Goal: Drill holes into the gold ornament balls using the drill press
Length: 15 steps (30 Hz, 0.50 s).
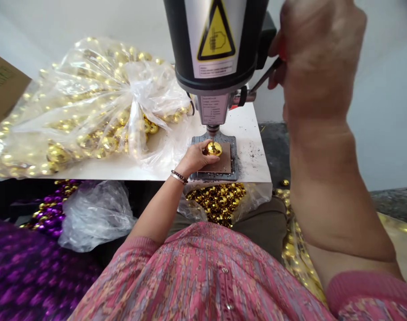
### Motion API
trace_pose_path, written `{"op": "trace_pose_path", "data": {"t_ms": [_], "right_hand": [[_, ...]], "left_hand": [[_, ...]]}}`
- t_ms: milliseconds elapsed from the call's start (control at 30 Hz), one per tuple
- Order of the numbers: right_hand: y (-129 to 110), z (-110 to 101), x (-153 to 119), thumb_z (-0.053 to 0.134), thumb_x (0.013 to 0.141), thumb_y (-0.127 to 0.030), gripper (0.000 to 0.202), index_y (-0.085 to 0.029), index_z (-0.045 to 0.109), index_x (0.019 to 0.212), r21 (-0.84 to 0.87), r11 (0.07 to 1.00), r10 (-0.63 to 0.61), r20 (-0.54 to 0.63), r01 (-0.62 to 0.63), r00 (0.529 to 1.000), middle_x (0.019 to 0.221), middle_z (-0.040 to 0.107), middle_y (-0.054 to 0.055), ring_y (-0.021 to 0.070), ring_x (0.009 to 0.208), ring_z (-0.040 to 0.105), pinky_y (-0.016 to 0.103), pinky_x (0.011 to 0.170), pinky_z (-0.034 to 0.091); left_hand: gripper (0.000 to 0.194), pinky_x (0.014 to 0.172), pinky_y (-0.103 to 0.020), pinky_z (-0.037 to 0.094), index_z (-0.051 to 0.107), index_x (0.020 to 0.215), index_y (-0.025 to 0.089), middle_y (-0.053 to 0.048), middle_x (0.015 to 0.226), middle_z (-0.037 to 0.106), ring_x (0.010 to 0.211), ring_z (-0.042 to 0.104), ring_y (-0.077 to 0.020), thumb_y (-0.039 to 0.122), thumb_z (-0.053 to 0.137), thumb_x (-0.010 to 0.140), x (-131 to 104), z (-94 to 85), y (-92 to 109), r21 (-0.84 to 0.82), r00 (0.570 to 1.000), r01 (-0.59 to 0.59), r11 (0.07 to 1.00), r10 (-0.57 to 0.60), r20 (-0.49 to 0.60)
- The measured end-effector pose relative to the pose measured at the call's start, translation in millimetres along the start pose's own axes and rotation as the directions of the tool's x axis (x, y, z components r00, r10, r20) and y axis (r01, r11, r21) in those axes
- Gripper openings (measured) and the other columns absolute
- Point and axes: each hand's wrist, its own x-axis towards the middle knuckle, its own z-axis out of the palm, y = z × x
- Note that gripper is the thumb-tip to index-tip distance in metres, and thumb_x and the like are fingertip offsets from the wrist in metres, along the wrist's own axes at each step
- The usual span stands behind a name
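Observation:
My left hand point(197, 158) grips a shiny gold faceted ball point(214, 149) between thumb and fingers. The ball rests on a brown board point(223, 161) that lies on the grey base plate point(233, 147) of a drill press point(212, 44). Right above the ball is the drill chuck point(213, 129), its thin bit reaching the ball's top. High at the right, my right hand point(319, 53) is closed around the drill press's feed lever point(266, 75). Motion blurs this hand a little, and its fingers partly hide the lever's end.
Left on the white table point(257, 156) lies a clear plastic bag point(90, 102) full of gold balls. More gold balls point(217, 200) fill an open bag at my lap. Purple balls point(53, 209) and crumpled plastic point(96, 218) are lower left. A cardboard box point(6, 84) juts in at left.

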Motion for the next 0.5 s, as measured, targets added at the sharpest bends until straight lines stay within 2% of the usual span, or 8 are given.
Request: {"op": "trace_pose_path", "data": {"t_ms": [67, 167, 333, 500], "right_hand": [[0.6, -3.3, -18.9, 0.048, 0.103, -0.027, 0.028, -0.022, 0.033, 0.080, -0.043, 0.994, -0.096, 0.013, 0.097, 0.995, 0.071, 0.047, -0.007, -0.0009, 0.057, 0.037, 0.018, 0.057, 0.032], [3.0, -9.5, -47.0, 0.047, 0.097, -0.017, 0.023, -0.021, 0.035, 0.078, -0.130, 0.978, -0.164, 0.002, 0.163, 0.986, 0.071, 0.047, -0.004, 0.0028, 0.063, 0.040, 0.021, 0.065, 0.035], [15.0, -11.0, -74.4, 0.050, 0.086, -0.017, 0.016, -0.020, 0.039, 0.075, -0.278, 0.920, -0.289, -0.001, 0.277, 0.957, 0.068, 0.040, -0.003, 0.0047, 0.063, 0.034, 0.022, 0.064, 0.033], [36.8, -4.3, -87.7, 0.050, 0.093, -0.021, 0.015, -0.017, 0.048, 0.079, -0.346, 0.854, -0.437, -0.069, 0.390, 0.897, 0.073, 0.045, -0.002, 0.0036, 0.068, 0.041, 0.020, 0.068, 0.036]], "left_hand": [[0.069, 0.090, -0.031, 0.055, 0.073, 0.134, 0.015, -0.004, 0.106, 0.080, 0.093, 0.069, -0.0182, 0.024, 0.089, 0.068, 1.0, 0.5, -2.6, -0.019, 1.000, -0.003, 1.000, 0.003, -0.002], [0.065, 0.090, -0.030, 0.054, 0.074, 0.130, 0.015, -0.004, 0.106, 0.079, 0.094, 0.069, -0.0184, 0.025, 0.089, 0.068, 1.4, 0.6, -4.9, -0.017, 1.000, -0.020, 1.000, 0.020, 0.006], [0.059, 0.085, -0.028, 0.052, 0.074, 0.127, 0.015, -0.002, 0.101, 0.078, 0.091, 0.067, -0.0174, 0.025, 0.087, 0.070, -0.6, 0.0, -2.8, 0.021, 0.999, -0.047, 0.999, 0.046, 0.014], [0.044, 0.082, -0.027, 0.051, 0.075, 0.114, 0.016, 0.000, 0.095, 0.076, 0.090, 0.067, -0.0177, 0.023, 0.086, 0.072, -3.1, 0.6, 1.1, 0.043, 0.996, -0.083, 0.996, 0.083, 0.019]]}}
